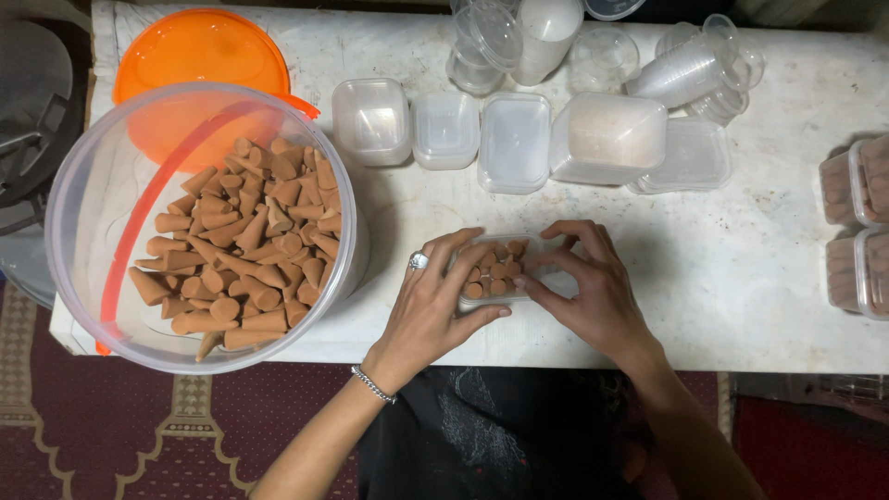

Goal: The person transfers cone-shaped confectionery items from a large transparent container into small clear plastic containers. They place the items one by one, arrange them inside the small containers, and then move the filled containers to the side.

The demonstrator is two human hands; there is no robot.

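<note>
A small clear plastic box (pixel 500 275) partly filled with brown cones standing upright sits on the white table (pixel 722 268) near its front edge. My left hand (pixel 435 296), wearing a ring and a bracelet, cups the box's left side. My right hand (pixel 588 282) holds the right side, its fingertips on the cones inside. A large clear bucket (pixel 199 227) with an orange handle stands at the left, holding a heap of loose brown cones (pixel 245 245).
An orange lid (pixel 199 46) lies behind the bucket. Empty small clear boxes and lids (pixel 514 139) line the table's back, with stacked clear cups (pixel 690 69) beyond. Filled closed boxes (pixel 861 222) sit at the right edge. Patterned red carpet lies below.
</note>
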